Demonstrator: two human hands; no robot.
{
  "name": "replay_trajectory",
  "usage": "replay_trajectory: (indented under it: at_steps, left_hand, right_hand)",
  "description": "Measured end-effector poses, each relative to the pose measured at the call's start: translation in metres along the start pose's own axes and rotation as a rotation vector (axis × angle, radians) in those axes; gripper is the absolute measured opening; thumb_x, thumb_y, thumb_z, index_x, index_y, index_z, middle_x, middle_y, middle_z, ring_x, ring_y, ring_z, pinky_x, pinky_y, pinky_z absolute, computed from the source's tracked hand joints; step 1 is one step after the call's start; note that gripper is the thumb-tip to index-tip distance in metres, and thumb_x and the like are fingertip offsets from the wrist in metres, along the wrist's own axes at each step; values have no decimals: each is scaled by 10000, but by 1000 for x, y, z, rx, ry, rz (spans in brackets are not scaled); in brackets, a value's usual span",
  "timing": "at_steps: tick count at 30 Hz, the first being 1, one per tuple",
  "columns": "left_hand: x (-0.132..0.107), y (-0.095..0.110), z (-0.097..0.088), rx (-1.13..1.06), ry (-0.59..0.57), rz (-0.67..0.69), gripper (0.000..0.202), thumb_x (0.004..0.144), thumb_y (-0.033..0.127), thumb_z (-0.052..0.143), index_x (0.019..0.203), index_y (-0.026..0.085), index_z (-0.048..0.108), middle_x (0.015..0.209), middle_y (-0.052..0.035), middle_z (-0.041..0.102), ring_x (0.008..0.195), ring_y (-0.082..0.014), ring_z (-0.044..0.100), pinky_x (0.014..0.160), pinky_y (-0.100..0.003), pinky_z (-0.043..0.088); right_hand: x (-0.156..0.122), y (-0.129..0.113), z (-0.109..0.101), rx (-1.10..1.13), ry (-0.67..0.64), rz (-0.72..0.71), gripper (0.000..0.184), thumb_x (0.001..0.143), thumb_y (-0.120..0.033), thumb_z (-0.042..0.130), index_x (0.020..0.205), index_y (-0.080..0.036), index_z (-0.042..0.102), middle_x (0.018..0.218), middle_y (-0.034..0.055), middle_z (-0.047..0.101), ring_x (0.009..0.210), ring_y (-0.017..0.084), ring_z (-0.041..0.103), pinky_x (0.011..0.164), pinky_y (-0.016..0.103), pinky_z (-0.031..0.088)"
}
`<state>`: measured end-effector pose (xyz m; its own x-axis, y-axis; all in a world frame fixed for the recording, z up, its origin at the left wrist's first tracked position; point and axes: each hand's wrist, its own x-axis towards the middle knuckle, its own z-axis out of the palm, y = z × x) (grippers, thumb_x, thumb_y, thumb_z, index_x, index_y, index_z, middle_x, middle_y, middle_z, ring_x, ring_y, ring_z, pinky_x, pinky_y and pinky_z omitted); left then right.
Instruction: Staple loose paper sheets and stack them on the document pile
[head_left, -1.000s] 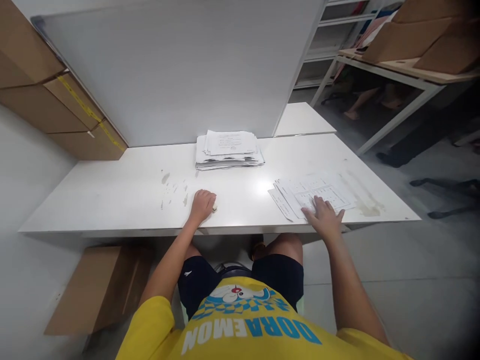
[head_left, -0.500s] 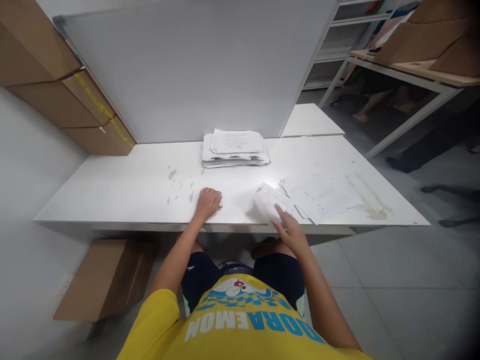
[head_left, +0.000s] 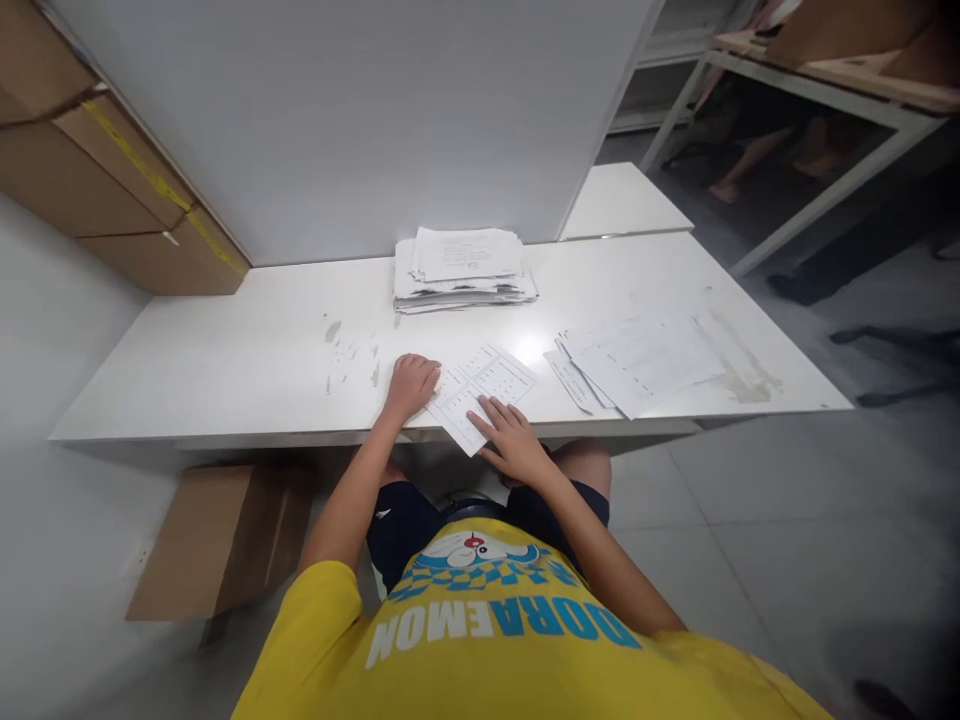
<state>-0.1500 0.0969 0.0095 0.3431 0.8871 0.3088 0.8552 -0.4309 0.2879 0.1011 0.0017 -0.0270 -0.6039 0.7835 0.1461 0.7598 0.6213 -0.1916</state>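
A printed sheet of paper (head_left: 504, 378) with boxed tables lies at a slant near the front edge of the white table, one corner jutting past the edge. My right hand (head_left: 514, 440) rests flat on its lower right part, fingers spread. My left hand (head_left: 412, 385) is curled on the table at the sheet's left corner. A small pale object shows at its fingertips, too hidden to name. To the right lie loose papers (head_left: 637, 365), fanned and overlapping.
A thick stack of printed papers (head_left: 469, 262) sits at the back against a grey-white board (head_left: 360, 130). Cardboard boxes (head_left: 120, 180) are piled at the left, and another box (head_left: 195, 540) is under the table. At the right, people's legs show beneath another table (head_left: 817, 85).
My right hand has moved left with the sheet, which now lies flat before me instead of lifted and curled beside the loose papers. The left hand stays in nearly the same place.
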Motion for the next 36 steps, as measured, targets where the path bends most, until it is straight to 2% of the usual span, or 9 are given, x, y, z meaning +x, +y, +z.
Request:
replay_trajectory:
  at_steps: [4,6,10,14,18,21,28,32,36]
  left_hand:
    - [5,-6,5,-57,16,8,387,1016,287,322,1140,202,678,1162,-82,687,1233,-268,507,1084,-450,362]
    - [6,-10,8,-68,18,10,391,1013,288,321,1166,195,669,1212,-84,671,1284,-277,468,1110,-461,342]
    - [6,-12,9,-69,-5,15,396,1011,292,322,1175,197,670,1246,-86,663,1287,-282,463,1123,-484,334]
    - [7,-11,8,-38,-65,29,413,1020,285,296,1141,222,686,1299,-50,668,1352,-286,424,1187,-532,241]
    - [4,-3,6,35,-111,14,444,1007,273,298,1327,202,597,1456,-56,575,1411,-293,394,1207,-555,211]
    - [-3,4,3,88,-81,-101,471,1005,268,278,1359,152,567,1418,-115,602,1351,-290,480,1185,-549,274]
    - [-17,7,-1,40,23,-132,437,1029,274,270,1324,182,579,1371,-83,636,1319,-231,517,1195,-468,295]
    - [-17,9,-3,18,9,-123,400,1016,259,321,1289,184,605,1324,-81,663,1300,-233,532,1183,-468,314]
    - [-16,10,-4,-16,2,-112,380,1007,245,342,1204,209,665,1267,-60,697,1273,-229,550,1177,-479,322]
  right_hand:
    - [2,2,-2,-33,-1,-13,727,868,-20,461,1554,-240,364,1663,108,193,1536,289,196,1208,487,239]
    - [3,3,0,-41,6,-5,817,799,51,444,1556,-245,355,1663,99,197,1537,282,191,1208,479,237]
    - [5,1,2,-30,22,21,853,770,54,460,1560,-244,344,1666,95,189,1536,277,195,1207,471,235]
    - [6,-2,2,-3,24,52,769,832,-9,468,1556,-246,362,1662,87,208,1528,273,219,1208,465,223]
    - [9,-3,-3,66,48,71,705,855,-56,483,1530,-250,419,1651,85,242,1510,279,261,1177,465,267]
    - [13,-5,-5,110,63,65,661,841,-32,470,1464,-250,520,1613,93,338,1464,296,349,1110,469,348]
    - [-2,0,-6,262,169,86,596,816,-22,423,1329,-218,655,1465,88,550,1358,287,504,1038,483,469]
    - [-21,19,-28,431,345,262,577,850,-103,386,1354,-226,638,1318,54,672,1205,221,643,1020,397,541]
    - [-21,36,-75,393,761,554,550,885,-183,379,1377,-228,623,1290,47,690,1177,219,665,1027,370,548]
